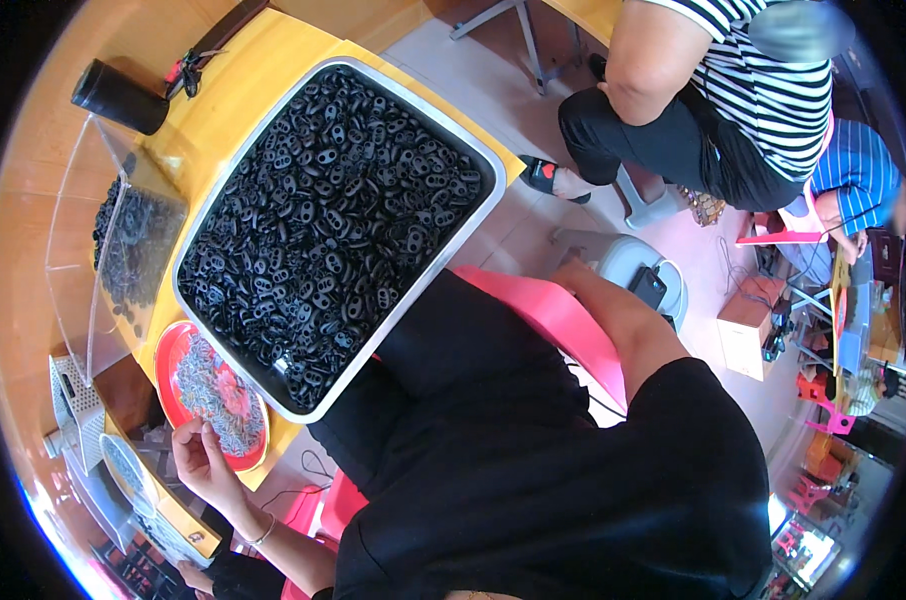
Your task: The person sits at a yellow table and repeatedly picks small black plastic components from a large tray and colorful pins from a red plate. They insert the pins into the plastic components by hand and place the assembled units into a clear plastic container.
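My left hand (205, 465), with a bracelet on its wrist, is raised by the near edge of a red plate (165, 365). Thumb and forefinger are pinched together, and anything between them is too small to make out. On the plate lies a heap of small grey pieces (208, 390) with a pinkish patch in the middle. Beside it a large metal tray (500, 185) is filled with black oval two-holed pieces (323, 200). My right forearm (598, 310) reaches toward a pink stool (533, 310), and the hand there is hidden.
Beyond the plate stands a bent clear panel (78, 250) with more black pieces (138, 240) behind it. A black cylinder (121, 97) lies at the table's far end. Another person's hand (195, 577) shows lower left. Someone in a striped top (763, 90) sits upper right, near a grey bin (613, 255).
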Demonstrator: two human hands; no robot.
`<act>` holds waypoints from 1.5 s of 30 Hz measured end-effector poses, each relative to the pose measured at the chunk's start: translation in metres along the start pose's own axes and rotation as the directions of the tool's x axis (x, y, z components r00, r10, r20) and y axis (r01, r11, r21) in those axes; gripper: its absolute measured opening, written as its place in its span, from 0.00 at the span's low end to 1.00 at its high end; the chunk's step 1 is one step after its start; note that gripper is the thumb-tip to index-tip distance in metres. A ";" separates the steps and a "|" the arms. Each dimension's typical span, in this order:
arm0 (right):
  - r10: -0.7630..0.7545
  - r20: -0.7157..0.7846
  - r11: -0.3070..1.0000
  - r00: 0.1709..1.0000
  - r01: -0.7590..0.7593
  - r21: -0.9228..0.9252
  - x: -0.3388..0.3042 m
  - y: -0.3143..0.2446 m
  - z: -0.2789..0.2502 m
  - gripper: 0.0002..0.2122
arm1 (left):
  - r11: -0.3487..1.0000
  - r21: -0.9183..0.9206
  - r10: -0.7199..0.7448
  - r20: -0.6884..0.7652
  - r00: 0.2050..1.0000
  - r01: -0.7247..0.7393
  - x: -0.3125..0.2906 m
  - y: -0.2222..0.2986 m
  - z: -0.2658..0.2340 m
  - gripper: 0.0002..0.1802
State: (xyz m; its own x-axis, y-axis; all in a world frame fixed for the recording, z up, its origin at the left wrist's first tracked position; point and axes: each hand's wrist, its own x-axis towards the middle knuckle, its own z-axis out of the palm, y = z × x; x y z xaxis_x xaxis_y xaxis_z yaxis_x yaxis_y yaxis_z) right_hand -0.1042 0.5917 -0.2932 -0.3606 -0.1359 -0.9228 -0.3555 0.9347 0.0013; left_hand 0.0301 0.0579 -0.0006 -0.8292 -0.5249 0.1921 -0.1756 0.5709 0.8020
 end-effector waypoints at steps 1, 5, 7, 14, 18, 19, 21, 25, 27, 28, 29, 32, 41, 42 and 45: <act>-0.047 -0.006 0.998 0.999 0.047 -0.037 0.000 0.000 0.001 0.23 | 1.000 0.016 0.001 0.005 1.000 -0.002 0.000 -0.001 0.000 0.02; -0.050 -0.064 0.987 0.997 0.059 0.152 -0.014 -0.011 -0.010 0.23 | 0.999 0.042 -0.006 0.014 1.000 0.005 -0.002 -0.004 -0.003 0.02; -0.227 0.013 0.972 0.974 0.226 0.063 0.030 0.007 0.025 0.23 | 1.000 0.011 -0.003 0.047 0.999 0.002 0.005 -0.005 0.002 0.01; -0.112 -0.406 0.484 0.907 0.406 0.775 -0.104 0.038 -0.056 0.13 | 0.993 0.088 0.074 0.012 0.997 -0.075 0.005 -0.010 -0.016 0.06; -0.020 -0.585 0.272 0.811 0.567 0.777 -0.177 0.097 -0.053 0.14 | 0.995 0.038 0.088 -0.023 0.996 -0.087 0.015 -0.006 -0.016 0.07; 0.043 -0.578 0.281 0.815 0.545 0.790 -0.188 0.105 -0.050 0.14 | 0.995 0.037 0.092 -0.039 0.995 -0.090 0.017 -0.003 -0.014 0.07; 0.095 -0.577 0.301 0.811 0.529 0.793 -0.192 0.106 -0.046 0.14 | 0.994 0.023 0.111 -0.041 0.993 -0.111 0.019 0.002 -0.012 0.06; -0.010 -0.574 0.482 0.819 0.507 0.714 -0.168 0.073 -0.051 0.11 | 0.987 0.017 0.163 -0.040 0.986 -0.163 0.013 0.012 -0.008 0.04; -0.278 -0.581 0.474 0.765 0.635 0.610 -0.123 0.057 -0.043 0.05 | 0.986 -0.014 0.165 -0.058 0.985 -0.166 0.010 0.019 -0.004 0.03; -0.256 -0.596 0.563 0.761 0.618 0.548 -0.109 0.038 -0.042 0.06 | 0.985 -0.005 0.173 -0.056 0.983 -0.173 0.006 0.019 -0.005 0.04; -0.309 -0.516 0.802 0.799 0.510 0.310 -0.092 0.029 -0.038 0.08 | 0.983 -0.001 0.184 -0.051 0.982 -0.184 0.007 0.019 -0.002 0.04; -0.389 -0.386 0.849 0.836 0.488 0.204 -0.064 -0.008 -0.029 0.14 | 0.995 -0.076 0.066 -0.021 0.998 -0.067 -0.003 0.041 0.002 0.07; 0.084 -0.773 0.746 0.629 0.474 0.467 -0.099 0.010 -0.122 0.06 | 0.827 -0.547 -0.144 0.010 0.990 0.126 -0.011 0.048 0.000 0.08; 0.122 -0.846 0.713 0.519 0.548 0.439 -0.113 0.011 -0.135 0.07 | 0.800 -0.585 -0.158 0.005 0.987 0.131 -0.010 0.041 0.002 0.08; 0.291 -0.938 0.525 0.188 0.788 0.321 -0.166 -0.026 -0.179 0.08 | 0.741 -0.655 -0.195 -0.002 0.981 0.146 -0.014 0.029 0.003 0.09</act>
State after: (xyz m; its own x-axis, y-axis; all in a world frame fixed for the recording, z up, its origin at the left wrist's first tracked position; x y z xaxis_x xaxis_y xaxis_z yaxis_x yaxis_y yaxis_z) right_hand -0.1896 0.5306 -0.0707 -0.9802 -0.0621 0.1882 -0.1942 0.4895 -0.8501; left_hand 0.0346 0.0836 0.0178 -0.7783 -0.6270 0.0333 0.0966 -0.0672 0.9930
